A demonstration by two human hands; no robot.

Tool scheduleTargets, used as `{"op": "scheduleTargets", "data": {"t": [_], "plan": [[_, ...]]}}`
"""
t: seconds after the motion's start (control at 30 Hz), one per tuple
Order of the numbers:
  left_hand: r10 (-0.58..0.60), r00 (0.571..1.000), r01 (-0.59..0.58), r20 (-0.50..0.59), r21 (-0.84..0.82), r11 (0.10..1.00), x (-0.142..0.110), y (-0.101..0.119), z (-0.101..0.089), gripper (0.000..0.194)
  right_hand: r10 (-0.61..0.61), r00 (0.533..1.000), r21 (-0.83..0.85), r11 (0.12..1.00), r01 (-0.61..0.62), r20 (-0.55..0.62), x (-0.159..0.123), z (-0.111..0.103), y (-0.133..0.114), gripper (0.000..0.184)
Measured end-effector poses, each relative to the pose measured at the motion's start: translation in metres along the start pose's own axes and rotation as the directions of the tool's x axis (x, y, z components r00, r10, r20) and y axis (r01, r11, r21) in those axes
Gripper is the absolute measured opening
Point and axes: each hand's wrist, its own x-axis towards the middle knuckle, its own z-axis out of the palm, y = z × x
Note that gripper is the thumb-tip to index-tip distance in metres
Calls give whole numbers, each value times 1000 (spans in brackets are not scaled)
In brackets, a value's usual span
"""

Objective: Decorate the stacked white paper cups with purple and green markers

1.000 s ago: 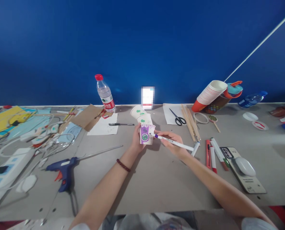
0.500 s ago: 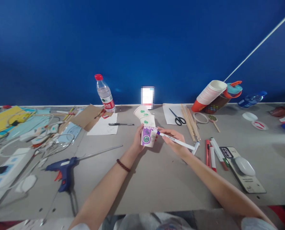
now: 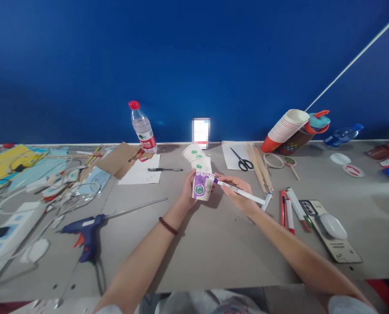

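My left hand (image 3: 189, 191) is closed around a paper cup (image 3: 201, 186) with purple colouring and a round green design on its side. In my right hand (image 3: 237, 192) is a white marker (image 3: 242, 192), its purple tip against the cup's right side near the top of the purple band. Directly behind the held cup are white paper cups with green leaf prints (image 3: 194, 153), tilted and touching or overlapping it; I cannot tell how they join. Some of my left fingers are hidden behind the cup.
On the left lie a blue glue gun (image 3: 89, 231), a power strip (image 3: 9, 235) and tangled cables. A water bottle (image 3: 143, 131) and black pen (image 3: 165, 169) stand or lie farther back. Scissors (image 3: 243, 160), wooden sticks (image 3: 259, 168), stacked cups (image 3: 286, 129), markers (image 3: 290, 216) and a phone (image 3: 333, 233) are rightward.
The marker tip stays at the cup's right side, with barely any shift of either hand. The whole view has drifted very slightly.
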Motion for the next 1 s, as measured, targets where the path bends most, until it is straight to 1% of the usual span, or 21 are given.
{"op": "scheduleTargets", "data": {"t": [0.13,0.33,0.63,1.0], "plan": [[-5,1000,5,-12,-7,1000,-1,1,2,48,-12,1000,14,1000,12,21,0,-1,-1,16],[-21,1000,21,-1,-16,1000,-1,1,1,48,5,999,20,1000,-6,49,-1,-2,2,17],[20,999,-22,-49,-42,999,-2,1,4,46,14,996,39,999,-18,88,0,-1,3,15],[38,997,-44,-64,-86,995,-2,2,7,43,28,993,13,999,-29,116,-3,0,2,12]]}}
